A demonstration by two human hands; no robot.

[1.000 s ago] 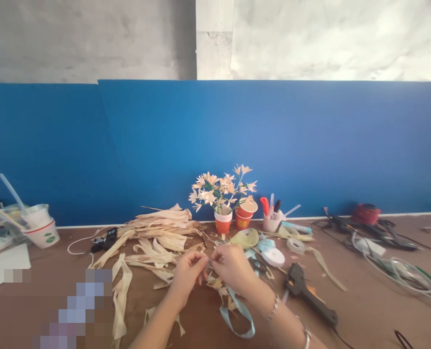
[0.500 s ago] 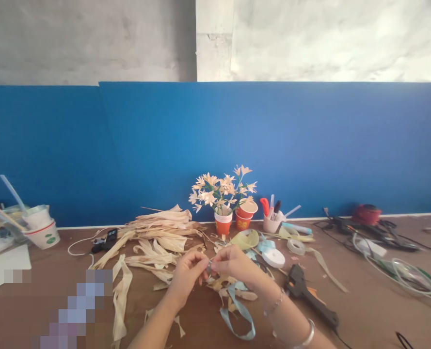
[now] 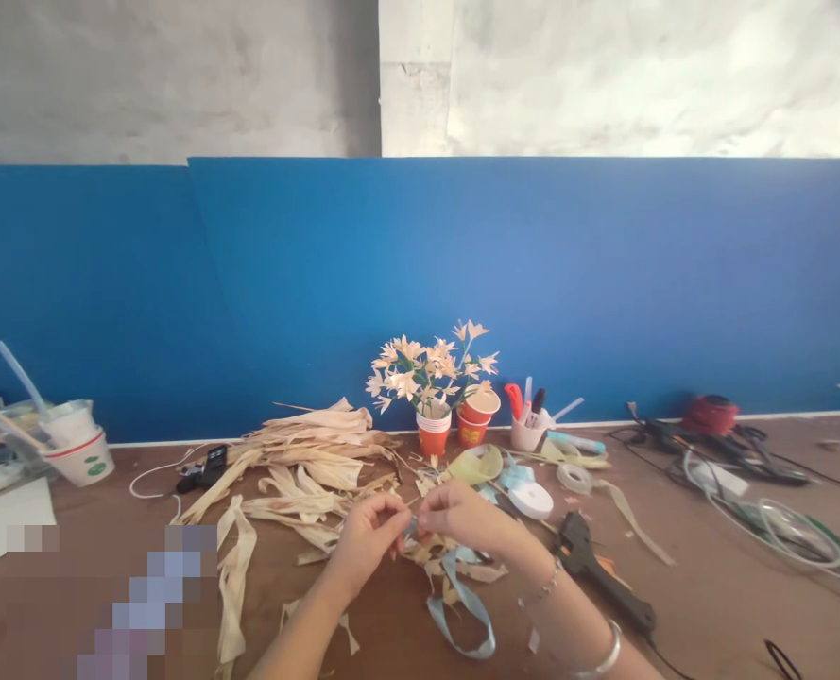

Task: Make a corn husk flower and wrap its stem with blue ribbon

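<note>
My left hand (image 3: 368,536) and my right hand (image 3: 462,518) meet fingertip to fingertip above the middle of the table, both closed in a pinch. Something small and thin, with a hint of blue, is between the fingers; it is too small to name. Below my right hand a light blue ribbon (image 3: 477,619) curls on the table among dried husk scraps (image 3: 487,572). Dried husks (image 3: 313,434) lie heaped beyond my left hand. Pale husk flowers (image 3: 405,382) on green stems stand in stacked red paper cups (image 3: 434,440) beyond both hands.
A black glue gun (image 3: 596,567) lies to the right of my right arm. Ribbon rolls (image 3: 531,500) and a cup of pens (image 3: 527,434) stand behind it. Cables (image 3: 780,538) spread at the far right. At the left is a white cup (image 3: 83,458) with sticks.
My fingertips have drawn slightly apart, the right hand shifting a little to the right. The whole view has moved slightly. Both pinches stay closed.
</note>
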